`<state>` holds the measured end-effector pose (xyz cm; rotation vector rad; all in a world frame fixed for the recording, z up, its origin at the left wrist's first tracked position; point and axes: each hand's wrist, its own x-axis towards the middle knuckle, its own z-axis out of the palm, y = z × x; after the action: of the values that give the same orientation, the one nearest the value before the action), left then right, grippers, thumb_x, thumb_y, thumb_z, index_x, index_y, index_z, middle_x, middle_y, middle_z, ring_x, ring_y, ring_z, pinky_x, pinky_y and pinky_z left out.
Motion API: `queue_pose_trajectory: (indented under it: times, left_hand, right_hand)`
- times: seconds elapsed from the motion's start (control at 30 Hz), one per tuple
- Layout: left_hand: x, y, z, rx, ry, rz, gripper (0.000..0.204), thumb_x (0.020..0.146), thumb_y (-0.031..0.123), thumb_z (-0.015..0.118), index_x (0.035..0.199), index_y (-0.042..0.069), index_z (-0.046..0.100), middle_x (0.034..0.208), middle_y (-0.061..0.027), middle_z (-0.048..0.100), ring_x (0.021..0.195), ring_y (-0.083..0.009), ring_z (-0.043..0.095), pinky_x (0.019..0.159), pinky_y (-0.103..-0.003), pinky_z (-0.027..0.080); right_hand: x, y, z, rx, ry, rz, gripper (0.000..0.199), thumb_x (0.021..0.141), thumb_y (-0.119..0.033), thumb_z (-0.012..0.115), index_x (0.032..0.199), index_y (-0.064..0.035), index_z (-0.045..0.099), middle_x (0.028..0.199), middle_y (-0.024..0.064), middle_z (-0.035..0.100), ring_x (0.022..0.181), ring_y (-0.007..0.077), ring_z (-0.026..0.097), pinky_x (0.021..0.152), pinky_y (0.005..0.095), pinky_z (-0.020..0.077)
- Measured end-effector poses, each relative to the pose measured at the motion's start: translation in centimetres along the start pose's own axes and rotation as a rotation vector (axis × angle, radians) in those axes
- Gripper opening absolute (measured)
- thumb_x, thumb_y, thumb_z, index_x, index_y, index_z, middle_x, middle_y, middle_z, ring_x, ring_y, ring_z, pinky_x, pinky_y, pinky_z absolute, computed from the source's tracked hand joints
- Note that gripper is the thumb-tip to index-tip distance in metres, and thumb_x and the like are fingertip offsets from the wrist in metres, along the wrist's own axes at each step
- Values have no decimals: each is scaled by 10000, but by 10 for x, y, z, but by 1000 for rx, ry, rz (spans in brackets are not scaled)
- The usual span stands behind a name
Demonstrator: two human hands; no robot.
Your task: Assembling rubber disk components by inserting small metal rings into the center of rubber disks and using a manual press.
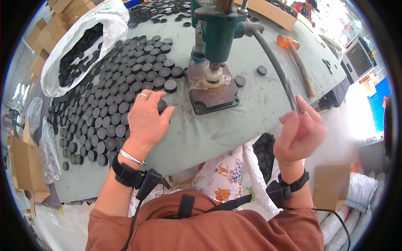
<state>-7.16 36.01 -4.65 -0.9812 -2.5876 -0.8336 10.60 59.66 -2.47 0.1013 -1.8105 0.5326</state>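
Pale green and scuffed, the workbench (pixel 251 121) is stretching away from you, its near edge curving just under both your wrists. You are resting your left hand (pixel 145 119) palm-down near that edge, fingers spread and loosely curled, fingertips touching a black disc (pixel 162 105) at the rim of the field of black discs (pixel 104 104) that is filling the bench to the left of and beyond that hand. Just right of those fingertips, bare bench is lying open up to the brown base plate (pixel 213 94) of the green hand press (pixel 217 29). Your right hand (pixel 299 134) is closing around the red grip of the press's long dark lever (pixel 276 69), held out past the bench edge, fingers wrapped fully. Beyond that hand, an orange-headed mallet (pixel 299 62) is lying on the bench, and two loose discs (pixel 251 75) are sitting between lever and press. Far left, a white sack (pixel 113 16) of discs is gaping open.
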Motion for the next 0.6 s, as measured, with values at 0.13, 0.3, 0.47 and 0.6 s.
queue_pose_trajectory:
  times: [0.13, 0.3, 0.47, 0.6]
  left_hand:
    - [7, -5, 2, 136, 57, 51, 282, 774, 251, 695, 976, 60, 646, 952, -64, 600, 866, -253, 586, 711, -364, 491]
    - [39, -8, 28, 348, -61, 61, 287, 801, 307, 679, 993, 95, 660, 948, -71, 623, 938, -261, 586, 759, -387, 464]
    - [49, 0, 42, 457, -141, 12, 290, 809, 307, 674, 997, 89, 644, 927, -84, 634, 958, -251, 586, 772, -391, 444]
    - [54, 12, 41, 332, -179, -89, 358, 797, 251, 694, 1076, 49, 598, 958, -127, 653, 911, -275, 622, 786, -385, 485]
  right_hand:
    - [-1, 0, 3, 8, 61, -1, 274, 853, 76, 546, 1027, -35, 365, 1068, 278, 573, 593, 117, 591, 547, 214, 508]
    - [30, -13, -7, -22, 6, 49, 243, 853, 76, 555, 1011, -18, 396, 1021, 239, 596, 560, 100, 565, 520, 198, 473]
    - [112, -20, -13, -281, -23, -31, 81, 870, -46, 616, 929, -22, 567, 803, 103, 660, 543, 75, 538, 516, 191, 422]
    - [183, -5, 10, -375, 47, -128, 79, 858, -65, 557, 855, 7, 590, 702, 57, 587, 551, 75, 523, 510, 223, 446]
